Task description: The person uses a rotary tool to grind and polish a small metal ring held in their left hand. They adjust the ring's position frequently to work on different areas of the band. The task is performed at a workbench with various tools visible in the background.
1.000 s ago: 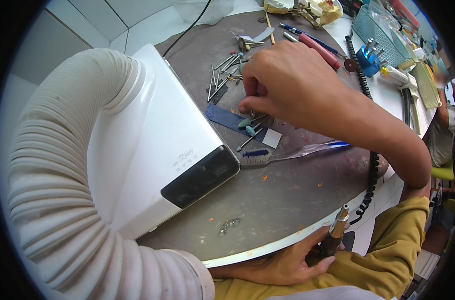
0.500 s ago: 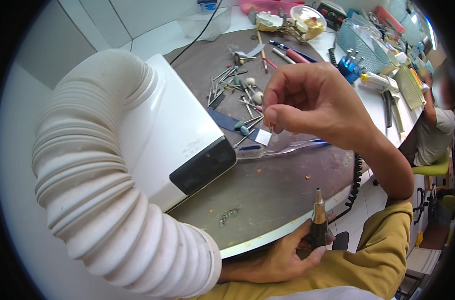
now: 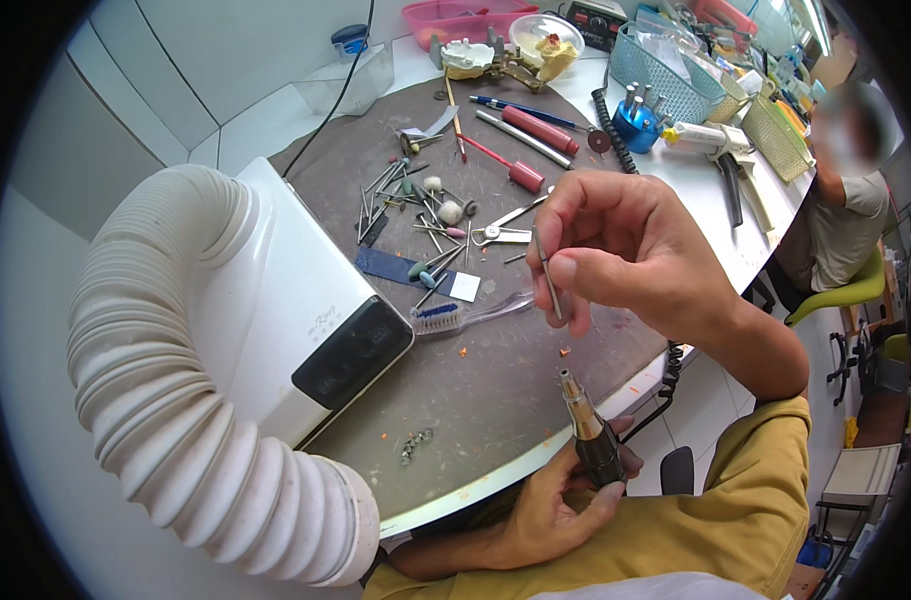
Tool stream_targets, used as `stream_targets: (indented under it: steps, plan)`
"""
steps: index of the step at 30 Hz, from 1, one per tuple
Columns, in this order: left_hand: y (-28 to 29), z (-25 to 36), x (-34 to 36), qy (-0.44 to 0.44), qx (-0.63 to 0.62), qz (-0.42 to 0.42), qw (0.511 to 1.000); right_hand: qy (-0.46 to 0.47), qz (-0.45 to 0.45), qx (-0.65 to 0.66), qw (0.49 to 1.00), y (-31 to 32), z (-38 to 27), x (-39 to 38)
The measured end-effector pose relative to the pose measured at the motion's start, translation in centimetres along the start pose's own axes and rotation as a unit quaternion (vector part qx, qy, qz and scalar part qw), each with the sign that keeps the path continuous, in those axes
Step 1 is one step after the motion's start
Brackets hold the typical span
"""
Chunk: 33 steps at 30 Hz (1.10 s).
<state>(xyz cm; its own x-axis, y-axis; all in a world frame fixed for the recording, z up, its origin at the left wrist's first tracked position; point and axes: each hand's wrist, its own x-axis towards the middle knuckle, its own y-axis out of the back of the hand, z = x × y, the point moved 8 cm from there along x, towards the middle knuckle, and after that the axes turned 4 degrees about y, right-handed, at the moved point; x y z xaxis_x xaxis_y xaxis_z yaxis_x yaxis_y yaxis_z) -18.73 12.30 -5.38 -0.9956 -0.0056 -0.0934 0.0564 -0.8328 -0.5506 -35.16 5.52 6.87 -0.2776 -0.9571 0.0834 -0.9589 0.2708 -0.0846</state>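
Note:
My right hand (image 3: 630, 250) is raised over the bench, pinching a thin metal rotary bur (image 3: 548, 278) between thumb and fingers. Its shank slants down toward the handpiece. Below, near the bench's front edge, my left hand (image 3: 547, 518) is closed around a black and silver rotary handpiece (image 3: 597, 455). The handpiece's narrow metal nose points up and a little left, and a gap separates it from the bur. Several loose burs and polishing points (image 3: 418, 270), some green, some white-tipped, lie scattered on the brown mat (image 3: 505, 390) beyond my hands.
A white box-shaped unit (image 3: 265, 300) with a thick ribbed hose (image 3: 165, 420) fills the left. A toothbrush (image 3: 465, 315), calipers (image 3: 495, 232) and pink-handled tools lie on the mat. Dental models, baskets (image 3: 665, 80) and a blue bur holder (image 3: 635, 122) stand behind. A person (image 3: 845, 215) sits at right.
The view has shifted, bringing more of the bench's right side into sight. My right hand has turned so the bur shows more fully. The handpiece now leans further left.

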Motion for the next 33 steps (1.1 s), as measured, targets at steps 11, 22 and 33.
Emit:
stream_targets:
  steps: [11, 22, 33]
  plan:
    - [0.07, 0.19, -0.04, 0.004, 0.003, -0.001, 1.0, 0.004, 0.013, -0.016, 1.0, 0.29, 0.16, -0.19]
    - [0.13, -0.17, -0.08, 0.003, 0.004, -0.001, 1.0, -0.005, 0.011, 0.001, 1.0, 0.55, 0.29, -0.44]
    - [0.25, 0.12, -0.24, -0.004, 0.011, 0.012, 1.0, 0.012, 0.041, -0.039, 0.998, 0.4, 0.3, -0.92]
